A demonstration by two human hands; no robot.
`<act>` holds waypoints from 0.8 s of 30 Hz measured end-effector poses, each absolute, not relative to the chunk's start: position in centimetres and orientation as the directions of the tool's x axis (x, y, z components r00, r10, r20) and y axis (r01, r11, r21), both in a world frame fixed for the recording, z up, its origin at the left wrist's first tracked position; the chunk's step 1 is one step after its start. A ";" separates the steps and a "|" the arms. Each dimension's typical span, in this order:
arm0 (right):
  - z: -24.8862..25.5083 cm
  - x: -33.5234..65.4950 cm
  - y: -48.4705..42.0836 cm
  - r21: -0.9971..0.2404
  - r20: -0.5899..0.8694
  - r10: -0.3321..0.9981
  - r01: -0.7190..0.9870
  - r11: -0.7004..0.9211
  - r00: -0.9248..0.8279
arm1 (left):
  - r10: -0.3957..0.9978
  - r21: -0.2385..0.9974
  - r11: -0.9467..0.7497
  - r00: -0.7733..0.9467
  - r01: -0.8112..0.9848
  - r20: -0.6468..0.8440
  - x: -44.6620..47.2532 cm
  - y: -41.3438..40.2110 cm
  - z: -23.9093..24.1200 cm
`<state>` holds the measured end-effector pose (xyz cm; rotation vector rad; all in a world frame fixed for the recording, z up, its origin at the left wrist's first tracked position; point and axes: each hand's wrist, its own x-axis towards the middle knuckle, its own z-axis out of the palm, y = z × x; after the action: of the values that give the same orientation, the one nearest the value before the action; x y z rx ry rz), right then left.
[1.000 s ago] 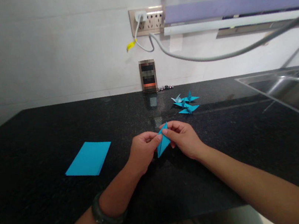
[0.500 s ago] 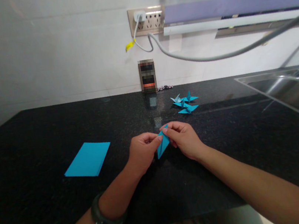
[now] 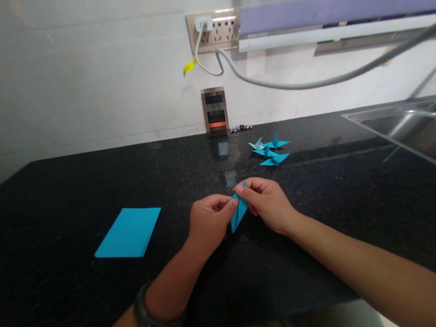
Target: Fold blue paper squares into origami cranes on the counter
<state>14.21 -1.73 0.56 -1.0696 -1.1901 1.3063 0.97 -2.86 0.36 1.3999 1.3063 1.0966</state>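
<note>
Between my hands is a piece of blue folded paper [image 3: 239, 216], narrow and pointed, with its lower tip toward me. My left hand [image 3: 210, 220] pinches its left edge between thumb and fingers. On the upper right part of the paper, my right hand [image 3: 268, 202] presses with thumb and forefinger, covering some of the folds. Beyond my right hand, several folded paper cranes [image 3: 276, 160] stand close together, mostly blue and one paler. A stack of blue paper sheets [image 3: 128, 233] lies to the left of my left hand.
The black stone counter [image 3: 59, 307] runs back to a white tiled wall. A pixelated upright object [image 3: 215, 110] leans there, beside a small beaded string [image 3: 241, 128]. A steel sink [image 3: 412, 123] is at the right. A grey cable [image 3: 296, 84] hangs from the wall socket [image 3: 223, 30].
Both hands keep their pinch on the folded paper. The paper has shifted very slightly right and down, and my right thumb has moved a little left along its upper part.
</note>
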 end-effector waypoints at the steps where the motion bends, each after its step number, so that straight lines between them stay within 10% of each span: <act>1: 0.6 14.2 -1.7 -0.993 0.023 0.997 -0.118 0.013 -0.078 | 0.998 0.980 -0.035 0.052 0.196 0.026 1.0 -2.9 0.3; 24: -0.5 14.7 -0.9 -0.944 -0.053 0.980 -0.309 -0.111 -0.191 | 0.999 0.992 0.030 0.032 0.125 -0.035 1.0 -2.9 0.4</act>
<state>14.74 -0.87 -0.48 -0.9315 -1.0480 1.5384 0.96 -2.88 0.41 1.2915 1.2897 1.0982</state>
